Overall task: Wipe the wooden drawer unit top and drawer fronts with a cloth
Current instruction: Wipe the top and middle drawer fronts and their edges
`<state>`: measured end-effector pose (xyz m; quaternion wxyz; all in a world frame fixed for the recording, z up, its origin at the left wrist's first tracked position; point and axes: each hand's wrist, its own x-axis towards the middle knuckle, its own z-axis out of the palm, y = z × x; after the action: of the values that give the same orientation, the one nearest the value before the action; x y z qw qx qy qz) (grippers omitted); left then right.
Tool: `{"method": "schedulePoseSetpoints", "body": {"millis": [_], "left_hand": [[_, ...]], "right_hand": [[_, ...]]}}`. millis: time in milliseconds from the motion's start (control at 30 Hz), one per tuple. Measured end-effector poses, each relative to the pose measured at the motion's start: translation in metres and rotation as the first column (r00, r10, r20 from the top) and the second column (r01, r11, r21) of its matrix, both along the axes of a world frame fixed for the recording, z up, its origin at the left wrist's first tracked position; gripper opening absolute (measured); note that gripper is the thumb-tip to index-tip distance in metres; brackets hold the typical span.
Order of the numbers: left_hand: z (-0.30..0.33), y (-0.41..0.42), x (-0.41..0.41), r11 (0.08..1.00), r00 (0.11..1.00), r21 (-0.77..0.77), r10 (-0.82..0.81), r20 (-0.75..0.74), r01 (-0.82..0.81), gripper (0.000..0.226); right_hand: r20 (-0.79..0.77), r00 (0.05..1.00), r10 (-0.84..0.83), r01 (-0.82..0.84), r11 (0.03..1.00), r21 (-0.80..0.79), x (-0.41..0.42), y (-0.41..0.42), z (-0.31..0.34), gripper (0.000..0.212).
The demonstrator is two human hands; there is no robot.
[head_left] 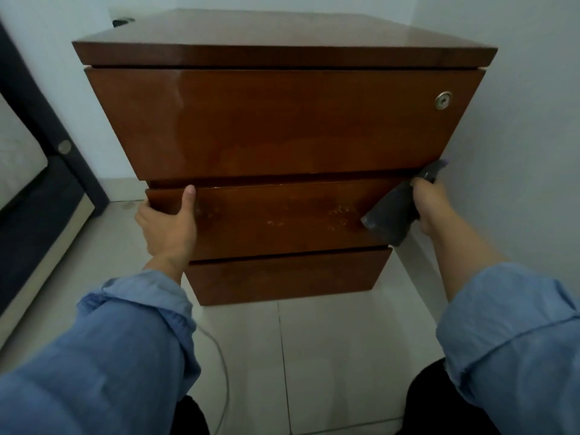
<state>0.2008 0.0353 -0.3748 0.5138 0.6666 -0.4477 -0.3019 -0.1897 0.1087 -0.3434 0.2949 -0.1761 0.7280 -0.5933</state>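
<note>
While the left hand (168, 222) grips the middle drawer's (276, 219) left edge, fingers hidden behind it, the right hand (434, 207) clamps a dark cloth (390, 215) against that drawer's right end; its fingertips are concealed.

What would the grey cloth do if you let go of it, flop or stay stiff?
Probably flop: the grey cloth already droops in soft folds below the right hand gripping it. It looks thin, so likely light. It might slide down the shiny middle drawer front rather than cling.
</note>
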Motion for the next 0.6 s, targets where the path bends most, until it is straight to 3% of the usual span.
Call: {"method": "schedulePoseSetpoints", "body": {"millis": [167, 267, 400, 600], "left_hand": [[0.004, 0.0, 0.0, 1.0, 1.0, 0.028, 0.007, 0.014, -0.007, 0.108], [0.01, 0.0, -0.002, 0.998, 0.999, 0.049, 0.033, -0.003, -0.033, 0.109], [0.02, -0.004, -0.005, 0.994, 0.993, 0.077, 0.084, -0.087, -0.077, 0.11], [0.021, -0.001, -0.002, 0.994, 0.999, 0.103, 0.038, -0.021, -0.036, 0.121]], "right_hand": [[0.062, 0.997, 0.037, -0.032, 0.996, -0.078, 0.003, 0.005, 0.0, 0.045], [0.154, 0.985, 0.078, -0.052, 0.985, -0.164, 0.005, 0.008, 0.002, 0.065], [0.133, 0.989, 0.071, -0.048, 0.985, -0.168, 0.005, 0.007, 0.003, 0.078], [0.106, 0.994, 0.041, -0.023, 0.986, -0.164, 0.009, 0.012, -0.001, 0.073]]}}
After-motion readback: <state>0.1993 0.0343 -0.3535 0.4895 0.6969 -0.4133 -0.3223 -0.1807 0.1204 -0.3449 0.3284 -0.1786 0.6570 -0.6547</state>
